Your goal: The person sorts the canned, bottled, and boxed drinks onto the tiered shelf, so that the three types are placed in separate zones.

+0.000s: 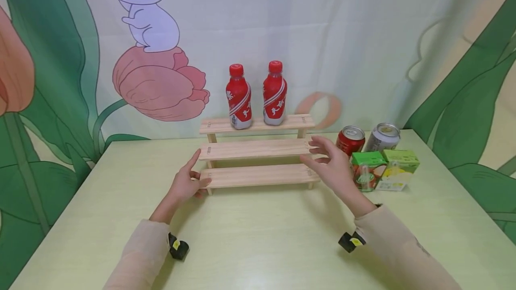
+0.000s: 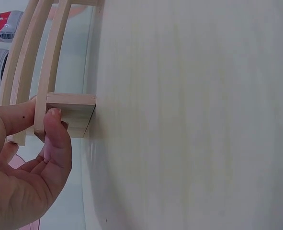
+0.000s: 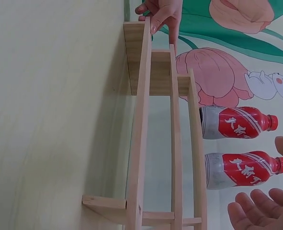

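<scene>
A three-tier wooden display stand [image 1: 258, 149] stands on the table, with two red bottles [image 1: 240, 102] upright on its top board. My left hand [image 1: 186, 185] grips the left end of the lowest board between thumb and fingers, and the index finger reaches up to the middle board. In the left wrist view the thumb and a curled finger pinch the board's end [image 2: 40, 122]. At the stand's right end my right hand [image 1: 336, 169] hovers with fingers spread and holds nothing. The right wrist view shows its fingertips [image 3: 254, 208] apart from the thumb.
Right of the stand, beside my right hand, are a red can [image 1: 350, 140], a silver-white can [image 1: 383, 137], a green juice box [image 1: 366, 171] and a yellow-green juice box [image 1: 397, 169]. A printed curtain [image 1: 242, 21] hangs behind the table [image 1: 258, 245].
</scene>
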